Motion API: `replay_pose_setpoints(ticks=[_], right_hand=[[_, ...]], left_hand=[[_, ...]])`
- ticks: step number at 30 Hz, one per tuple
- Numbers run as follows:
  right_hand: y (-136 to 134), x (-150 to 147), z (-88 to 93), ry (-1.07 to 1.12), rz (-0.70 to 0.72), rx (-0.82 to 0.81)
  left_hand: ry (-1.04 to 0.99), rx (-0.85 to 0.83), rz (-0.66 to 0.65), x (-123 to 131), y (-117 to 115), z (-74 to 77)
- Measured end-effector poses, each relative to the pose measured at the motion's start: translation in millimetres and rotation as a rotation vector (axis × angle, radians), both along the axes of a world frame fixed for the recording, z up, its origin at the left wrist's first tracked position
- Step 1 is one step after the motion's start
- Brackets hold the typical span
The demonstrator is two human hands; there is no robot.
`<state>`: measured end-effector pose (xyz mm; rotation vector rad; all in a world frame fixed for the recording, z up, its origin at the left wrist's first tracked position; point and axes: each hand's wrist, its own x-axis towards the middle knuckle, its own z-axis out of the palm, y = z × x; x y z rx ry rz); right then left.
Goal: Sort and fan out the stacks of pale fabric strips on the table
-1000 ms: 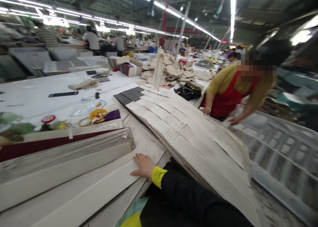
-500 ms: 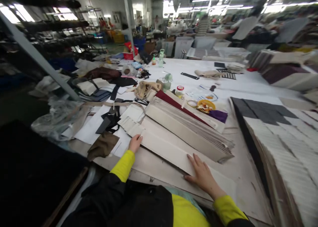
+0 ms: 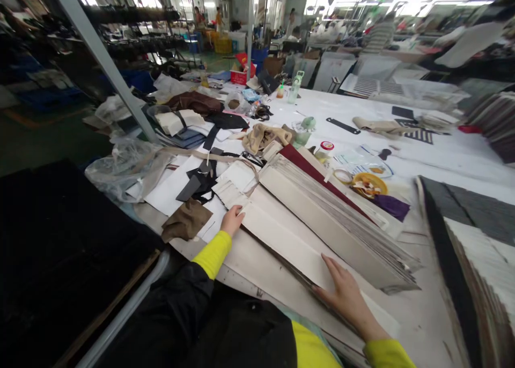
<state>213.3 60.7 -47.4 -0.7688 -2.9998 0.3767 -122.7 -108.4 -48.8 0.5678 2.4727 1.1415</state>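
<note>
- You are resting your left hand (image 3: 232,221) on the near corner of the white panel (image 3: 284,244), fingers lightly curled; you may be pinching its edge, but I cannot tell from this angle.
- You are pressing your right hand (image 3: 346,298) flat on the panel's lower right part, fingers spread, with no pinch showing.
- The panel is lying lengthwise across the lower middle of the frame, between your hands, tucked against the long stack (image 3: 333,223).
- It is looking light and fairly stiff, like card or stiffened fabric, though the material is hard to judge here. It may bow if lifted from one end, so both long edges, well apart, seem the safest places to take hold.
- The stack is fanning out toward the right, its loose layers likely to slide, so a flat palm on top seems wiser than a grip at its ragged end.
- A dark red strip (image 3: 317,177) is running along the stack's far side, with a yellow dish (image 3: 368,184) and a purple scrap (image 3: 392,207) just beyond it.
- A tall layered pile (image 3: 478,271) is crowding the lower right of the frame, leaving only a narrow lane beside the stack.
- Open room is lying toward the upper right, on the white table (image 3: 382,110).
</note>
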Motion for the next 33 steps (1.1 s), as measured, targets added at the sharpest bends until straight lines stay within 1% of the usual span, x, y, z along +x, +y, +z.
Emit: replay_pose_setpoints(ticks=[3, 6, 10, 12, 14, 17, 19, 22, 29, 33], right_hand=[[-3, -7, -3.6, -0.017, -0.007, 0.029], [-6, -7, -7.2, -0.043, -0.016, 0.056], [-12, -8, -10.6, -0.042, -0.015, 0.087], [-14, -9, -12.1, -0.040, -0.014, 0.091], [-16, -10, -13.4, -0.052, -0.020, 0.091], [-18, -10, -14.9, -0.074, -0.029, 0.096], [-18, -10, -15.4, -0.080, -0.030, 0.107], [-20, -11, -14.9, -0.079, -0.027, 0.127], [-26, -22, -10.3, -0.065, -0.016, 0.116], [-26, -23, -11.7, -0.068, -0.014, 0.111]], left_hand=[[0.038, -0.086, -0.038, -12, 2, 2.9], [0.081, -0.178, -0.079, -19, 3, 4.3], [0.190, -0.239, -0.107, -26, 4, 8.0], [0.149, -0.285, -0.124, -32, 6, 11.2], [0.066, -0.340, -0.151, -38, 9, 13.7], [0.015, -0.388, -0.195, -45, 11, 13.4], [0.072, -0.369, -0.212, -47, 11, 10.6], [0.161, -0.306, -0.191, -47, 9, 6.3], [0.150, -0.266, -0.135, -54, 6, 6.5], [0.164, -0.208, -0.089, -59, 5, 2.8]])
